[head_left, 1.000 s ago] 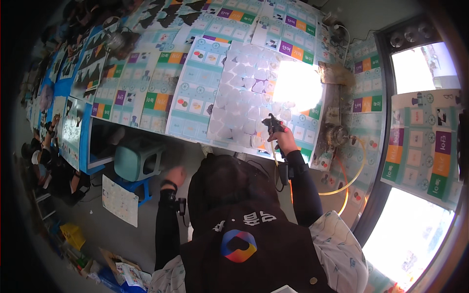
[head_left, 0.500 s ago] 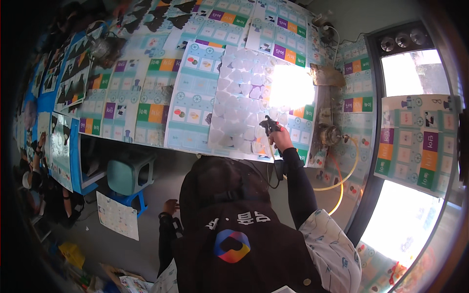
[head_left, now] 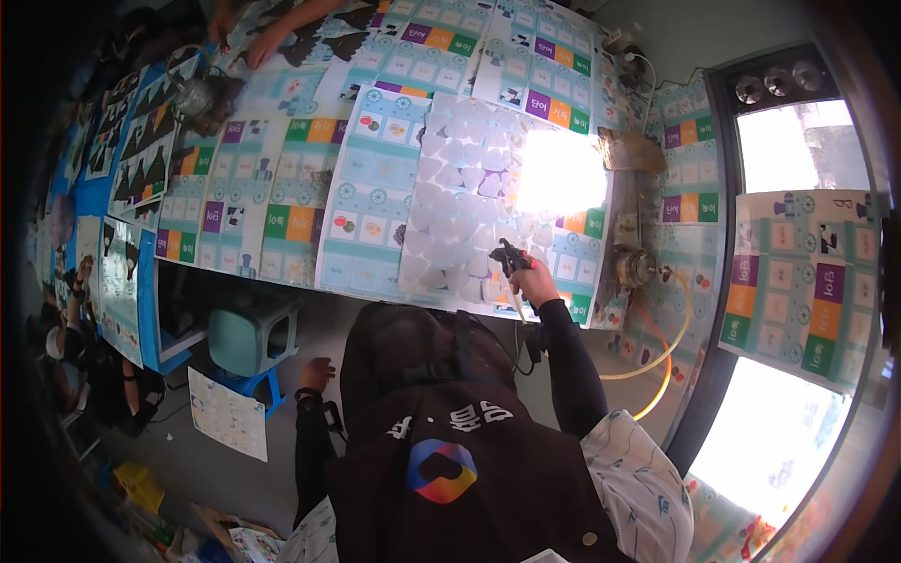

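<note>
My right hand (head_left: 536, 281) grips a black spray gun (head_left: 511, 258) by its handle, over the near part of the table. A pale hose hangs from the gun's lower end. Beneath the gun lies a translucent sheet with rounded cut shapes (head_left: 449, 202), on top of a printed teal sheet (head_left: 352, 174). Strong glare washes out the right side of these sheets. My left hand (head_left: 316, 374) hangs low beside my body, off the table, with its fingers apart and nothing visible in it.
Another person's hands (head_left: 270, 42) are at black cut shapes at the far left. A pot-like metal vessel (head_left: 633, 266) with a yellow hose (head_left: 683, 328) stands on the right. A teal stool (head_left: 246, 338) is below the table's left part. Windows (head_left: 802, 141) line the right side.
My right hand and the spray gun have shifted slightly left and nearer. My left hand has risen a little. The other person's hands have come into view at the far left.
</note>
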Available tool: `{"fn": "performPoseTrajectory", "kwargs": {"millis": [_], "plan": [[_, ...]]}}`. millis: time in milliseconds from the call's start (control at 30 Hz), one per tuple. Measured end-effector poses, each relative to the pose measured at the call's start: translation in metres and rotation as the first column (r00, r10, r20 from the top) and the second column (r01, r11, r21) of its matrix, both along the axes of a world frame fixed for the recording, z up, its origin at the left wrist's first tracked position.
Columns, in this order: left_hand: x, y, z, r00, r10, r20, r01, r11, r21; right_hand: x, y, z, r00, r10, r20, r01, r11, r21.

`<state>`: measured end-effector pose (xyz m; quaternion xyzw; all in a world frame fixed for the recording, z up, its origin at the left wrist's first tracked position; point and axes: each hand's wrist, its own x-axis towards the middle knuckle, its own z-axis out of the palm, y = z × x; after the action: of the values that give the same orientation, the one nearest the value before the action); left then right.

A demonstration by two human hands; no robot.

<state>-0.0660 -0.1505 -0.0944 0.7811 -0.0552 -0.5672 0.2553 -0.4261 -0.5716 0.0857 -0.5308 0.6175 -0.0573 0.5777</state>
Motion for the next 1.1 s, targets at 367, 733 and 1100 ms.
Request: {"fn": "performPoseTrajectory", "kwargs": {"millis": [367, 733, 1100], "plan": [[-0.031, 0.056, -0.015, 0.871, -0.457, 0.178, 0.476, 0.876, -0.082, -0.001, -0.023, 0.006, 0.994, -0.011, 0.112, 0.007, 0.999, 0.031], [-0.048, 0.025, 0.001, 0.998, -0.001, 0.062, 0.005, 0.997, -0.071, 0.015, -0.063, -0.009, 1.000, -0.019, 0.020, 0.021, 0.991, -0.130], [-0.067, 0.068, -0.024, 0.948, -0.258, 0.188, 0.278, 0.956, -0.091, 0.010, -0.072, -0.004, 0.996, 0.015, -0.083, -0.021, 0.998, -0.064]]}}
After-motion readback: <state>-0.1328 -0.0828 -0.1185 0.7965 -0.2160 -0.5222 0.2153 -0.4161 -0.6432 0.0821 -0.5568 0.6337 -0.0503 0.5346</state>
